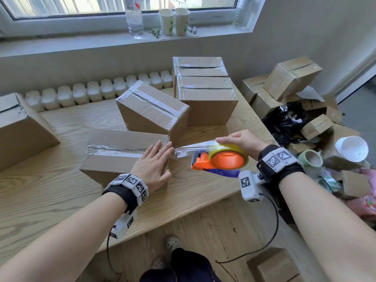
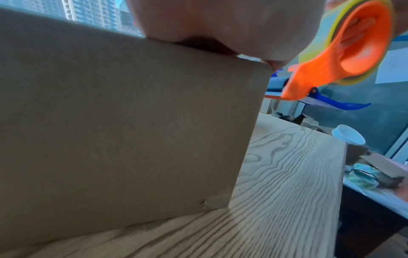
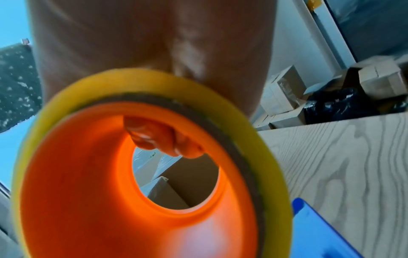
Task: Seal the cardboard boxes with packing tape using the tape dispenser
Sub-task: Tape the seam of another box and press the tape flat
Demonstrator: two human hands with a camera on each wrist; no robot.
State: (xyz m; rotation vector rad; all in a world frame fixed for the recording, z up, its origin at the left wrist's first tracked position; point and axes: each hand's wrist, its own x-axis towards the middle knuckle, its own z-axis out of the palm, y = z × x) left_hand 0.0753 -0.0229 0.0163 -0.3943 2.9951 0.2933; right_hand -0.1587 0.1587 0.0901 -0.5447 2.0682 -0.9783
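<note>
Near the bench's (image 1: 61, 192) front edge, the left hand (image 1: 153, 165) lies flat, fingers straight, on the right end of the taped cardboard box (image 1: 120, 153). A clear tape strip (image 1: 193, 150) runs from that end to the orange tape dispenser (image 1: 221, 159), which the right hand (image 1: 242, 142) grips, fingers curled through its hub, above the bench's right edge.

Bright daylight from the window (image 1: 85, 5), soft shadows, wrist views blurred, wide-angle bending at edges

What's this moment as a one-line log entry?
left hand flat on box | right hand holds tape dispenser | tape strip uncut
</note>
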